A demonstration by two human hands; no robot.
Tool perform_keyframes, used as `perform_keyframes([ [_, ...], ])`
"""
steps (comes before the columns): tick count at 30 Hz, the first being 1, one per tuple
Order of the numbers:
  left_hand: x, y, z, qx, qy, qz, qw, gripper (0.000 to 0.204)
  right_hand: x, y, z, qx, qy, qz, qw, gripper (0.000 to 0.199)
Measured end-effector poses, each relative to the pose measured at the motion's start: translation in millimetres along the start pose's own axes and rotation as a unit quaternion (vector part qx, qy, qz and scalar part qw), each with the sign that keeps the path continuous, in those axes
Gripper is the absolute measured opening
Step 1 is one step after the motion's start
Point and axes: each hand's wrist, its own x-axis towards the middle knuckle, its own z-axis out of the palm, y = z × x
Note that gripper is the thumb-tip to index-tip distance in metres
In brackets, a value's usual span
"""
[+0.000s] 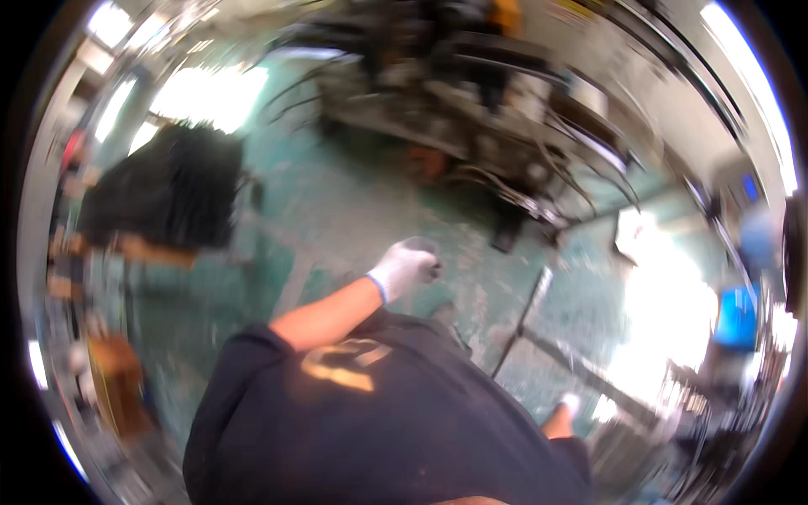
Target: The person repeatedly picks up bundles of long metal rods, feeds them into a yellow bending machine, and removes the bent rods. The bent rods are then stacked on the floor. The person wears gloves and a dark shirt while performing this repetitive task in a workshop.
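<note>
My left hand [406, 269], in a white glove with a blue cuff edge, is held in front of my dark shirt, over the green floor. Its fingers are curled in, and something dark shows at their ends; blur hides whether that is an object or soiled glove fabric. Low on the right, my right hand [570, 403] shows only as a small, smeared white-gloved shape beside my body. Its fingers cannot be made out. Near it runs a long metal bar [581, 367] with an upright post [534, 301].
Ahead stands a large machine [396, 118] with trailing cables. A black bulky stack [168, 192] rests on a wooden pallet [153, 250] at left. An orange-brown box [118, 383] is at lower left, a blue container [736, 318] at far right. Worn green floor [337, 202] lies between.
</note>
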Motion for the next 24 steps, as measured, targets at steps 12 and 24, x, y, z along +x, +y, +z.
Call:
perform_keyframes([
  [12,-103,57,-356,-0.184,0.211,0.213,0.936,0.022,-396,-594,-360,0.329,-0.148,-0.53,0.767,0.043],
  [24,-209,79,-562,-0.422,0.395,0.245,0.778,0.024,-807,-810,-645,0.303,-0.105,-0.833,0.452,0.062],
])
